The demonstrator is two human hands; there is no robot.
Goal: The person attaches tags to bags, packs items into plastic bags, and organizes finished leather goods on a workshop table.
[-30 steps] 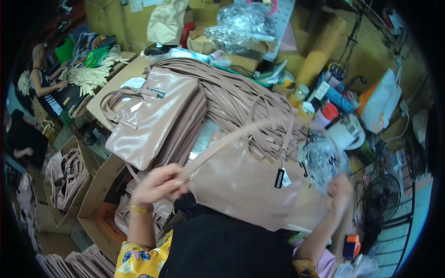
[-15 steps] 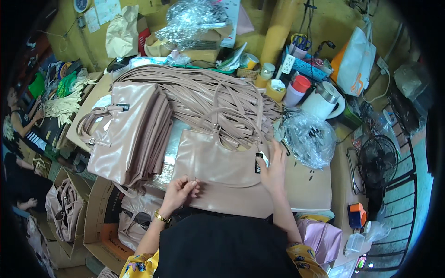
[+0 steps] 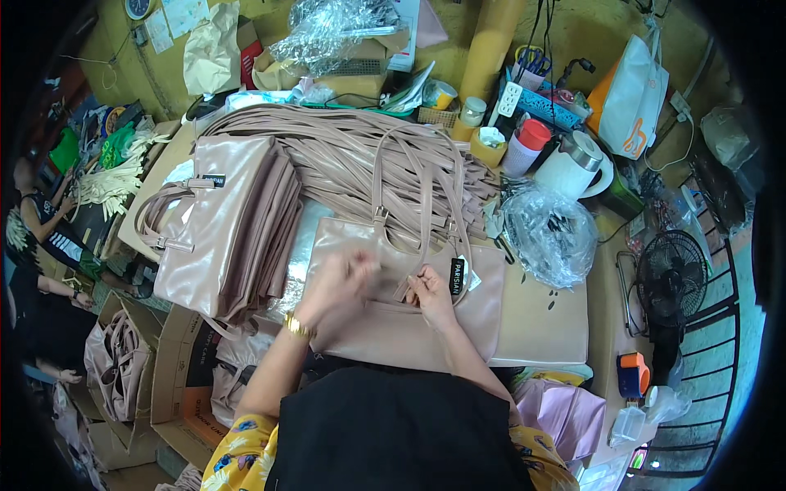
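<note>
A glossy pinkish-beige handbag (image 3: 352, 331) lies flat in front of me, with a black label and a white tag at its right side. My right hand (image 3: 434, 299) pinches the bag's handle strap (image 3: 424, 221), which is bent down over the bag's front. Over the bag's left part hovers my left hand (image 3: 334, 282), with a gold watch at the wrist. Its fingers are smeared by motion, so what they hold does not show. Left of it stands a stack of matching handbags (image 3: 221, 245), and a heap of long beige straps (image 3: 344, 155) lies behind.
At the back right stand a white kettle (image 3: 566, 172), a red-lidded cup (image 3: 528, 146) and a clear plastic bundle (image 3: 550, 233). A black fan (image 3: 671, 266) is further right. Open cardboard boxes (image 3: 176, 376) with bags stand lower left. People work at the far left.
My right hand has moved left from the label and taken hold of the handle strap, pulling it down. My left hand has risen from the bag's lower edge.
</note>
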